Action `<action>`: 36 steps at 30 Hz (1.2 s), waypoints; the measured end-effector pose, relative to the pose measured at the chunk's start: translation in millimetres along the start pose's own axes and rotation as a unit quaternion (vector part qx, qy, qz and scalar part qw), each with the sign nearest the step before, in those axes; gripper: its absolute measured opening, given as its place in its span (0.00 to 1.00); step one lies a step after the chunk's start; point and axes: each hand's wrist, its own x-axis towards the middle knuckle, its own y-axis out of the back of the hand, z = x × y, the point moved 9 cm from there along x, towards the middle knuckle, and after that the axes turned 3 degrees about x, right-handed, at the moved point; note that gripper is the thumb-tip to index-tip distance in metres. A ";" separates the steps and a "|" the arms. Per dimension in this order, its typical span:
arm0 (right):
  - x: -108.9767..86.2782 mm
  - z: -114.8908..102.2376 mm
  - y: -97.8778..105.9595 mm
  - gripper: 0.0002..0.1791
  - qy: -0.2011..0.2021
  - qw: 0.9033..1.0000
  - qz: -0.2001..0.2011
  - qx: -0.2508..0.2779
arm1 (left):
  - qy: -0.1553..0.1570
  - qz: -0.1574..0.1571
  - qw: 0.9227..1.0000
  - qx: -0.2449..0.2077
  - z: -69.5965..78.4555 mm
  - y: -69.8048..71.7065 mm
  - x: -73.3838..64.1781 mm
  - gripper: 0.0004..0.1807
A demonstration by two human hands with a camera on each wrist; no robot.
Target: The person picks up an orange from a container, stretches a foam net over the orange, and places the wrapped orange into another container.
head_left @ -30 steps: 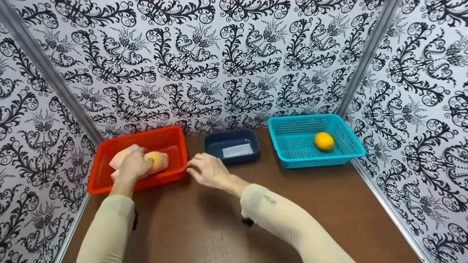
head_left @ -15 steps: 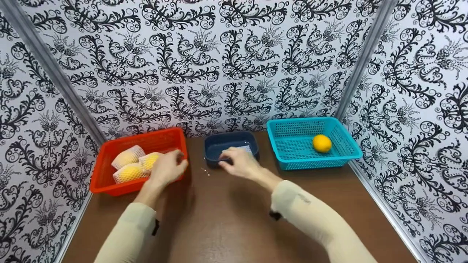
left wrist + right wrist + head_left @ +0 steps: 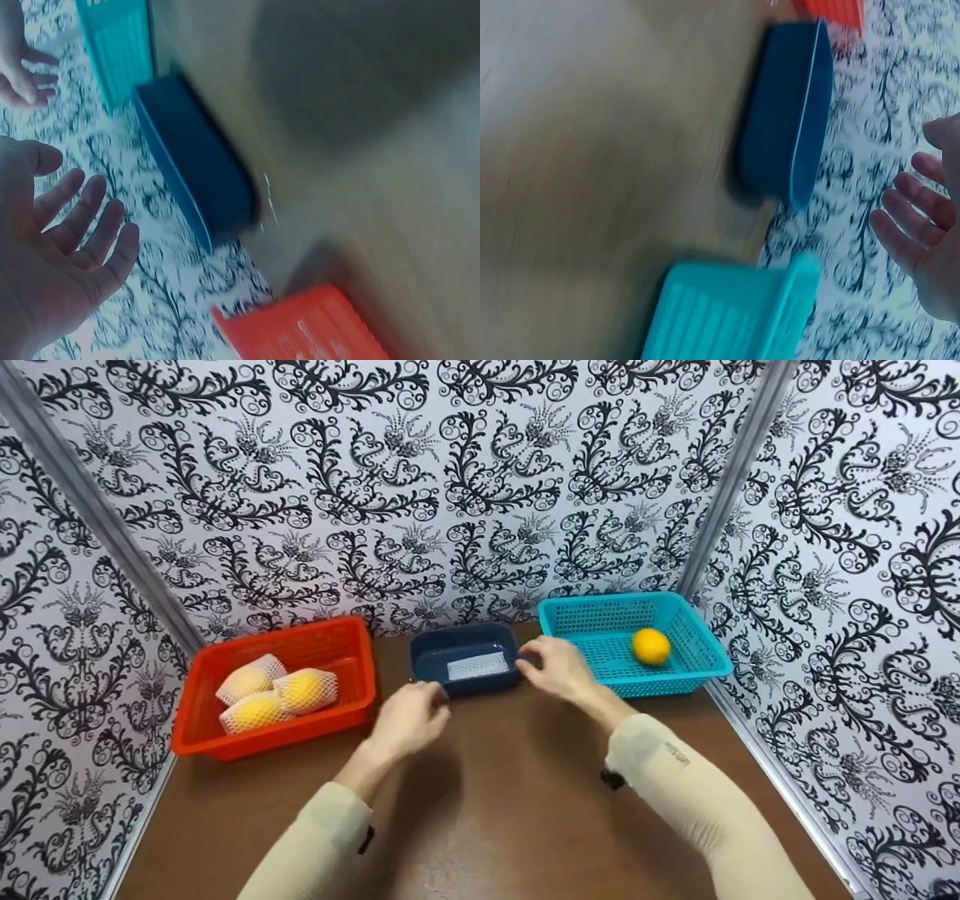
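Note:
A small dark blue bin (image 3: 465, 690) stands at the back middle with a folded white foam net (image 3: 478, 666) inside. My left hand (image 3: 409, 720) hovers before its left front corner, holding nothing; the left wrist view shows loosely bent, spread fingers. My right hand (image 3: 561, 669) is at the bin's right end, in front of the turquoise basket's left corner. In the right wrist view its fingers (image 3: 911, 206) are relaxed with nothing between them. Several net-wrapped yellow fruits (image 3: 306, 691) lie in the red basket (image 3: 352, 720) at left. One bare yellow fruit (image 3: 651, 646) lies in the turquoise basket (image 3: 667, 686).
The brown tabletop (image 3: 495, 810) stretches in front of the containers. Patterned walls (image 3: 360, 495) close off the back and sides. Small white bits (image 3: 270, 201) lie on the table between the blue bin and the red basket.
My left hand has left the fruits in the red basket and moved right to the blue bin's front. The right hand has moved right, from the red basket's edge past the bin.

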 end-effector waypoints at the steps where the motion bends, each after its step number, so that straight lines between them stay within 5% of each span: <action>1: -1.2 8.7 4.5 0.16 -0.008 1.000 0.004 -0.005 | -0.009 0.002 1.000 0.005 6.8 -4.3 0.8 0.08; 10: -18.9 104.5 45.2 0.17 -0.100 0.994 0.035 -0.019 | -0.078 0.016 0.994 0.076 67.0 -41.7 16.8 0.11; 19: -39.8 185.7 82.3 0.17 -0.171 0.980 0.069 -0.073 | -0.097 0.000 0.990 0.103 111.0 -79.5 41.5 0.14; 27: -52.3 240.6 97.9 0.30 -0.243 0.965 0.041 -0.088 | -0.091 -0.048 0.984 0.147 137.9 -115.2 69.5 0.19; 36: -60.1 278.2 93.2 0.49 -0.322 0.941 -0.015 -0.100 | -0.099 -0.029 0.973 0.204 162.9 -143.5 92.5 0.21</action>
